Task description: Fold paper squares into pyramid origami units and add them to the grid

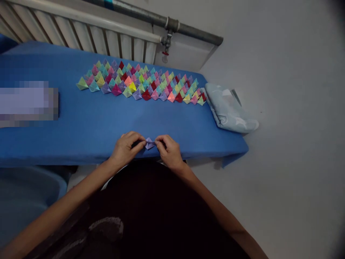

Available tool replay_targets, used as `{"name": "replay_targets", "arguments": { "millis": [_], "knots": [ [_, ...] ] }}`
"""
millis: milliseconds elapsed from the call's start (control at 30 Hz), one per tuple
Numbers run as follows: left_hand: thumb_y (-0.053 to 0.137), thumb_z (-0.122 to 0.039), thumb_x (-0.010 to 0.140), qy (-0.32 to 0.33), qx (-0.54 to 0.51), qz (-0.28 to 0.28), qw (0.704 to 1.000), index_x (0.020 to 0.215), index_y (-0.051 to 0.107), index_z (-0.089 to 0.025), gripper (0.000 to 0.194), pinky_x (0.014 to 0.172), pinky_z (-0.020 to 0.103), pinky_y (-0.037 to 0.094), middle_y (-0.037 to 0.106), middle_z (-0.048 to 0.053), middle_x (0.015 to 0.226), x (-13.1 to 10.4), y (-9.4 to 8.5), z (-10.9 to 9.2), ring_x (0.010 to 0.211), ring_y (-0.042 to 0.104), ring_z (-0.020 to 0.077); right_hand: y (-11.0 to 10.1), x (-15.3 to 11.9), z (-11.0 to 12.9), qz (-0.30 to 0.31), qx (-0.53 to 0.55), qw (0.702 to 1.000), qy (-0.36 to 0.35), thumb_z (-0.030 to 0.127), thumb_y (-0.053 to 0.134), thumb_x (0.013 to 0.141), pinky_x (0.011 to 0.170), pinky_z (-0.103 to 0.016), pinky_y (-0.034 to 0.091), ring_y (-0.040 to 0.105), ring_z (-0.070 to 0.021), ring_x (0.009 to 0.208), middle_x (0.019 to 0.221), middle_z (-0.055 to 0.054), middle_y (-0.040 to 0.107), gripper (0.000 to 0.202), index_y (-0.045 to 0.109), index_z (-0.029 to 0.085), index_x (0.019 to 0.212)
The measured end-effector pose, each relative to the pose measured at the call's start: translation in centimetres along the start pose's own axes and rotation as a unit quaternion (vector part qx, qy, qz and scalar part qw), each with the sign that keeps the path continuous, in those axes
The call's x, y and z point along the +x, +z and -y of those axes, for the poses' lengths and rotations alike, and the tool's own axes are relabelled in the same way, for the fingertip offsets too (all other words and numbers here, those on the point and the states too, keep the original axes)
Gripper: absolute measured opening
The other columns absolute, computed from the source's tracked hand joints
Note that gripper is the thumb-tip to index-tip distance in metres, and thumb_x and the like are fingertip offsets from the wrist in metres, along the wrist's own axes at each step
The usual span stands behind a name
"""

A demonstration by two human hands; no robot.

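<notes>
A small folded purple paper boat (149, 144) is held between my two hands near the front edge of the blue-covered table (88, 126). My left hand (128, 145) pinches its left end between thumb and fingers. On the opposite side, my right hand (169, 149) grips the right end the same way. Farther back stand rows of folded paper boats (137, 94) in many colours, packed close together. Their pointed middles face up.
At the table's right end lies a folded pale grey-green cloth (229, 108). A white radiator (81, 23) with a pipe (194, 31) and red-handled valve (165, 53) runs behind. A pixelated patch covers something at left. Below it is a blue chair (29, 190).
</notes>
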State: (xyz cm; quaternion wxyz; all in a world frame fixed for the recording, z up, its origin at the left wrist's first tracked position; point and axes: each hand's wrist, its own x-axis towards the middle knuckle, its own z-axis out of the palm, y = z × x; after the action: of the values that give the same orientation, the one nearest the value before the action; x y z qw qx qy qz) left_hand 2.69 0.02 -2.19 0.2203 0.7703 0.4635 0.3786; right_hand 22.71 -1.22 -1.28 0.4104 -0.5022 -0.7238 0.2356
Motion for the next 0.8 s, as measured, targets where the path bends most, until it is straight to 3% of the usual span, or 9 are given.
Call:
{"name": "replay_targets", "arguments": {
  "millis": [133, 267, 533, 667, 800],
  "knots": [
    [0.066, -0.037, 0.092, 0.005, 0.079, 0.015, 0.997, 0.107, 0.071, -0.027, 0.019, 0.086, 0.035, 0.044, 0.071, 0.003, 0.102, 0.1, 0.5, -0.7, 0.097, 0.064, 0.0203, 0.2, -0.1, 0.1, -0.003, -0.004, 1.000, -0.007, 0.025, 0.051, 0.095, 0.077, -0.030, 0.047, 0.059, -0.0158, 0.079, 0.087, -0.002, 0.066, 0.015, 0.061, 0.023, 0.086],
    [0.064, -0.034, 0.095, -0.007, 0.101, -0.001, 0.995, 0.102, 0.072, -0.027, 0.013, 0.083, 0.034, 0.044, 0.070, 0.002, 0.096, 0.4, 1.0, -1.1, 0.091, 0.064, 0.0185, 0.3, -0.2, 0.0, -0.009, -0.001, 1.000, -0.021, 0.026, 0.050, 0.096, 0.076, -0.030, 0.047, 0.060, -0.0164, 0.080, 0.086, -0.003, 0.066, 0.015, 0.061, 0.023, 0.086],
    [0.062, -0.026, 0.090, -0.029, -0.002, -0.012, 0.999, 0.089, 0.069, -0.023, 0.008, 0.077, 0.031, 0.048, 0.070, 0.001, 0.088, 0.8, 0.5, -1.4, 0.084, 0.063, 0.0172, 0.3, -0.6, 0.1, -0.034, 0.024, 0.999, 0.035, 0.028, 0.050, 0.095, 0.078, -0.032, 0.049, 0.063, -0.0175, 0.081, 0.085, -0.003, 0.068, 0.013, 0.058, 0.023, 0.087],
    [0.061, -0.028, 0.085, -0.093, -0.052, -0.048, 0.993, 0.082, 0.069, -0.023, 0.010, 0.073, 0.029, 0.049, 0.071, 0.000, 0.083, 1.2, 0.2, -1.6, 0.077, 0.062, 0.0157, 0.4, -0.7, 0.1, -0.046, 0.051, 0.996, 0.053, 0.029, 0.048, 0.095, 0.076, -0.032, 0.050, 0.065, -0.0175, 0.081, 0.083, -0.003, 0.068, 0.012, 0.057, 0.023, 0.088],
    [0.063, -0.031, 0.078, -0.185, -0.113, -0.029, 0.976, 0.083, 0.070, -0.021, 0.013, 0.064, 0.027, 0.048, 0.071, 0.000, 0.077, 1.8, -0.6, -1.9, 0.069, 0.062, 0.0146, 0.2, -0.9, 0.2, -0.039, 0.046, 0.997, 0.053, 0.028, 0.048, 0.094, 0.076, -0.032, 0.050, 0.064, -0.0174, 0.081, 0.083, -0.004, 0.067, 0.012, 0.057, 0.022, 0.087]
  ]
}}
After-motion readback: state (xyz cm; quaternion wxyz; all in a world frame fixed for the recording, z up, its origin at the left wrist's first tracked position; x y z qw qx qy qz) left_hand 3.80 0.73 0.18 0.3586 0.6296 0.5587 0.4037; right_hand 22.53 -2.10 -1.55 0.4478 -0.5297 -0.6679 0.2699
